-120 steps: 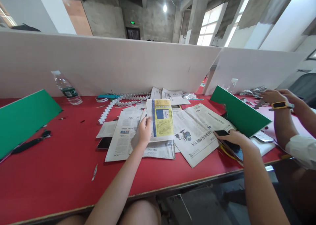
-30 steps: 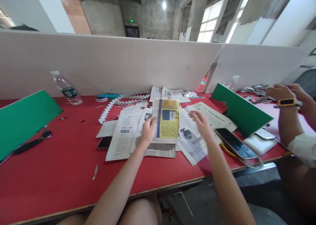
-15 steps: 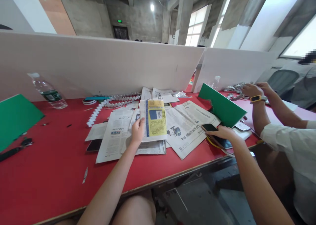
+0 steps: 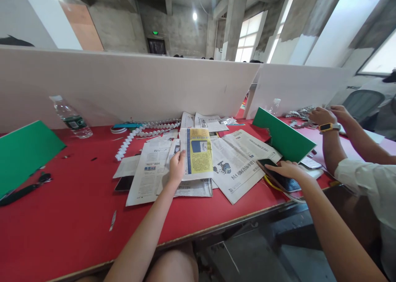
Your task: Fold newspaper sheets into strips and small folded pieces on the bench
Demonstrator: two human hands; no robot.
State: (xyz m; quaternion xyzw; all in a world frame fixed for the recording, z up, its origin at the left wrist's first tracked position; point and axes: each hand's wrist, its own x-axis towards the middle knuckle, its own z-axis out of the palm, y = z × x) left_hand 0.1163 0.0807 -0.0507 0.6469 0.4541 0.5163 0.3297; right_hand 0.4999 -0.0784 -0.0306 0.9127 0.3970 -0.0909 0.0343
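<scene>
My left hand (image 4: 177, 166) pinches the left edge of a folded newspaper piece (image 4: 199, 158) with a yellow and blue printed panel. That piece is above other newspaper sheets (image 4: 148, 170) spread over the red table. Over at the right, my right hand (image 4: 287, 169) rests with fingers stretched out on a dark-screened phone (image 4: 286, 182). The phone lies face up near the table's front edge, partly covered by the hand. Between the hands is a large newspaper (image 4: 239, 179) with a cartoon drawing.
White folded-paper chains (image 4: 123, 148) lie behind the papers. A water bottle (image 4: 74, 121) leans at the back left. Green boards (image 4: 283, 135) stand at both sides. A dark phone (image 4: 124, 183) is partly under paper. A co-worker's hands (image 4: 324, 115) are at the far right.
My right hand has drawn back a little to the right across the phone, showing more of its screen. The left hand keeps its hold on the newspaper piece. The view has shifted slightly.
</scene>
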